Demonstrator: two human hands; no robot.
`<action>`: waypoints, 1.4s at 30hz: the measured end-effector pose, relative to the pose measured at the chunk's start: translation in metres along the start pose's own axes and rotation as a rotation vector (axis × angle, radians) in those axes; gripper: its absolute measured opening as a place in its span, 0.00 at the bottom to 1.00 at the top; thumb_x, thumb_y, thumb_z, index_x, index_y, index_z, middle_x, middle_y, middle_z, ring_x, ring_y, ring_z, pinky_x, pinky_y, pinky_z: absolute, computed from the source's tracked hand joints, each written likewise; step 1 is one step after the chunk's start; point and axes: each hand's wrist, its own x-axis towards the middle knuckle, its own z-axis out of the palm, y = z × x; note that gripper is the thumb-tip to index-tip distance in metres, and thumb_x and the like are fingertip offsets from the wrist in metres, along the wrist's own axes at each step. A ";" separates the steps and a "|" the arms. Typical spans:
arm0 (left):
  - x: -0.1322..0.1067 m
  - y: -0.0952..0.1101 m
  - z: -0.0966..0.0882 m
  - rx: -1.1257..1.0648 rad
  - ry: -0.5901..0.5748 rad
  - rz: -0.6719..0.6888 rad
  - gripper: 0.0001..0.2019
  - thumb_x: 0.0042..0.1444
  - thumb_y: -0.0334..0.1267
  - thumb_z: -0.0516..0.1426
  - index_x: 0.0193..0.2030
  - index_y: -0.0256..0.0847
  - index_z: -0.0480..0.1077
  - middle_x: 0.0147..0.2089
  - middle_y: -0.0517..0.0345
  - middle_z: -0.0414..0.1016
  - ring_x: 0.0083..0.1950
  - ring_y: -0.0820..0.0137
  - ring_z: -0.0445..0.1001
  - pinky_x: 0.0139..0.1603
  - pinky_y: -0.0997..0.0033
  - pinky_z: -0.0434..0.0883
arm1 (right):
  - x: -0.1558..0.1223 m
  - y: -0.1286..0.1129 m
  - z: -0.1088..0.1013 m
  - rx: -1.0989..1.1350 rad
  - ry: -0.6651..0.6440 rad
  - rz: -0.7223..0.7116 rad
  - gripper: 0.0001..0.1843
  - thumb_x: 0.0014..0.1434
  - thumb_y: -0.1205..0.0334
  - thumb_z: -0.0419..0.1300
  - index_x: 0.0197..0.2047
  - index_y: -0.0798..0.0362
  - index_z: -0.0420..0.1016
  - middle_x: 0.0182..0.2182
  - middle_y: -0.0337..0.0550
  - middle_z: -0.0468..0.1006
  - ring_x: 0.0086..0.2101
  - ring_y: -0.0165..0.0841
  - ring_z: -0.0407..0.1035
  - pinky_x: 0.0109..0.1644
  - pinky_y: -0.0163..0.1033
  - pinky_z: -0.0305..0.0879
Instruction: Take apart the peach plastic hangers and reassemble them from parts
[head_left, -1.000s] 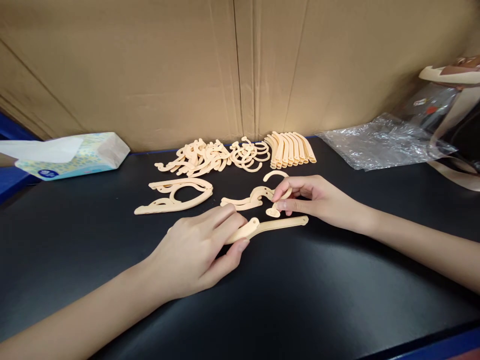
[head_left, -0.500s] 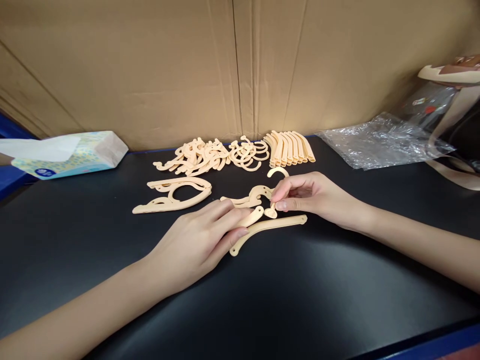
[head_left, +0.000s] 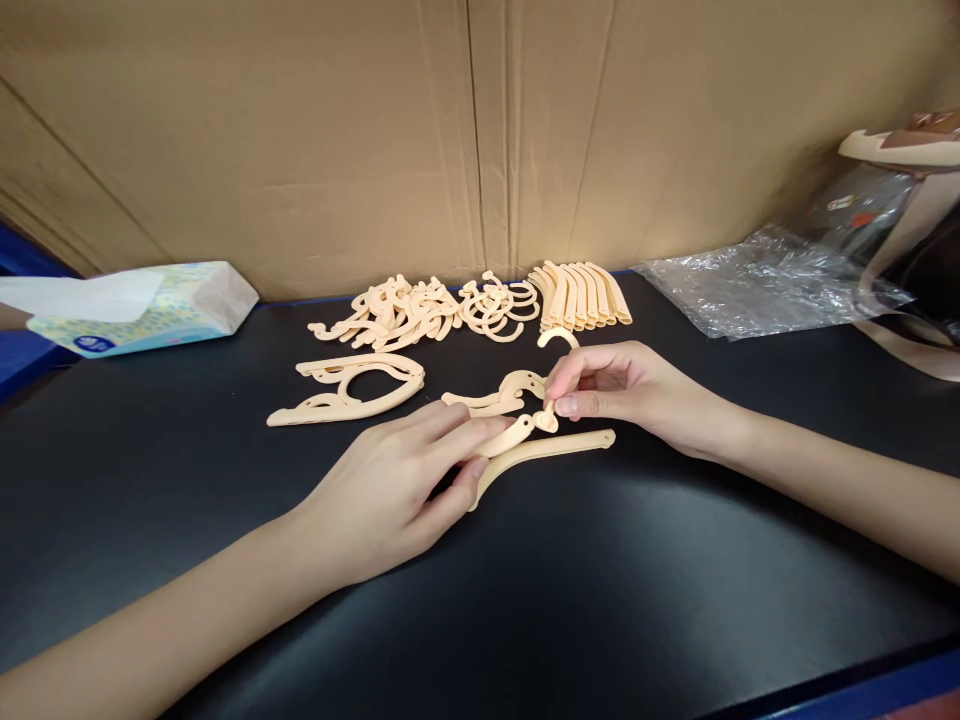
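My left hand [head_left: 405, 475] is closed on a beige plastic hanger arm [head_left: 514, 434], its holed end sticking out past the fingertips. Between thumb and fingers, my right hand [head_left: 626, 385] pinches a beige hanger hook [head_left: 558, 334]. The hook's curve points away from me, and its flat, wide end [head_left: 547, 421] is close beside the holed end; whether they touch I cannot tell. A long, grooved arm piece [head_left: 551, 455] lies just in front, partly covered by my left thumb. Behind the hands is a curved hanger piece [head_left: 517, 383], partly hidden.
A folded hanger [head_left: 382, 402] lies on the black table to the left. Farther back are a heap of curved pieces [head_left: 409, 312], several loose hooks [head_left: 499, 305] and a row of arm pieces [head_left: 581, 295]. A tissue pack [head_left: 150, 310] and clear plastic bag [head_left: 765, 285] flank them.
The arm in my left hand has moved slightly right, toward the hook's wide end. My left thumb covers more of the front arm piece. The right hand has barely shifted.
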 end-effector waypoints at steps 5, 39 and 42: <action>0.001 0.001 -0.001 -0.017 -0.015 0.001 0.18 0.66 0.31 0.46 0.60 0.42 0.65 0.48 0.53 0.73 0.45 0.69 0.72 0.42 0.71 0.69 | -0.001 -0.001 0.000 -0.019 -0.007 0.007 0.08 0.52 0.57 0.70 0.33 0.51 0.80 0.33 0.38 0.80 0.36 0.31 0.73 0.43 0.39 0.67; 0.000 -0.008 0.005 0.076 -0.023 0.170 0.24 0.64 0.20 0.46 0.64 0.39 0.60 0.46 0.54 0.67 0.46 0.66 0.63 0.47 0.68 0.58 | 0.000 -0.006 -0.004 -0.066 -0.082 0.070 0.10 0.52 0.56 0.70 0.36 0.51 0.82 0.32 0.37 0.81 0.37 0.31 0.74 0.45 0.38 0.67; 0.000 -0.009 0.005 0.100 -0.014 0.169 0.25 0.63 0.19 0.46 0.64 0.39 0.59 0.45 0.55 0.67 0.45 0.66 0.63 0.46 0.67 0.58 | -0.001 -0.007 -0.004 -0.101 -0.074 0.055 0.08 0.53 0.58 0.69 0.36 0.51 0.82 0.33 0.36 0.81 0.38 0.31 0.74 0.45 0.37 0.66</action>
